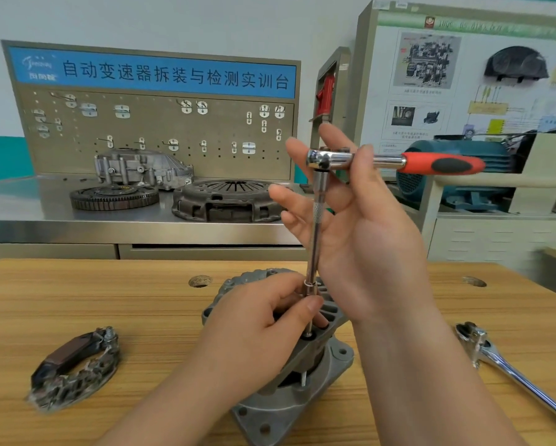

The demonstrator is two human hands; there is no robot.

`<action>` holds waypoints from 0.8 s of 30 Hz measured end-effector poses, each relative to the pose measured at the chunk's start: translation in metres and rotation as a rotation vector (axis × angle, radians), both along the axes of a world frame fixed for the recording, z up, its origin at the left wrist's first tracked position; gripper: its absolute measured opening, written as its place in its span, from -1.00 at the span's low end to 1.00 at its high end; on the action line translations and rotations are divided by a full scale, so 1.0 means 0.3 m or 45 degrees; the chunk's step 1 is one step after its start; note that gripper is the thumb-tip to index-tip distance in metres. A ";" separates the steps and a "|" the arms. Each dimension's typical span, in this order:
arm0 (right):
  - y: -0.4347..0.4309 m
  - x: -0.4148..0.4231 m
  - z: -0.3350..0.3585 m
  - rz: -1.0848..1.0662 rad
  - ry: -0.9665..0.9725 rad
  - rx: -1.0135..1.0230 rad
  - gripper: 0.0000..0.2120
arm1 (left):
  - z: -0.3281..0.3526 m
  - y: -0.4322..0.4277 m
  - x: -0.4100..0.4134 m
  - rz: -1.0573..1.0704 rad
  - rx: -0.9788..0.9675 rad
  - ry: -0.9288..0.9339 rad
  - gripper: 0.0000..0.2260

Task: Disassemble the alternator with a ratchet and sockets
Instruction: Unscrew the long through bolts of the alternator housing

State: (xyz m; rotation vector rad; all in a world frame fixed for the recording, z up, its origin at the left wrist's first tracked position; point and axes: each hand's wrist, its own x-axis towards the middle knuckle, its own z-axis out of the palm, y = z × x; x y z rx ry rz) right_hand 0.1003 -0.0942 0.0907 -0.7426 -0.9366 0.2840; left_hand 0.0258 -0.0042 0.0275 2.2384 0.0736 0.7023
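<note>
Wooden table (93, 300), alternator (302, 391) standing on it at centre, near the front edge, housing tilted. My right hand (366, 239) is above it, palm facing me, fingers spread nearly straight, thumb hooked over the neck of the red-handled ratchet (399, 162), holding it level, handle pointing right. My left hand (257, 329) rests on the alternator top and pinches the socket (309, 288) between thumb and fingers. The extension bar (315, 226) runs upright from ratchet head to socket. A second ratchet (508, 371) lies on the table to the right, a rectifier part (73, 368) to the left.
</note>
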 end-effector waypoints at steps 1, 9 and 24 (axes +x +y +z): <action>0.003 -0.004 -0.005 -0.096 -0.055 0.012 -0.69 | 0.000 0.000 0.002 0.003 -0.013 0.002 -0.86; -0.001 -0.010 -0.003 -0.103 -0.072 0.020 -0.68 | 0.004 -0.008 -0.005 -0.011 -0.034 -0.005 -0.78; 0.005 -0.009 -0.003 -0.059 -0.026 -0.029 -0.65 | -0.001 -0.009 0.000 0.017 -0.018 -0.016 -0.76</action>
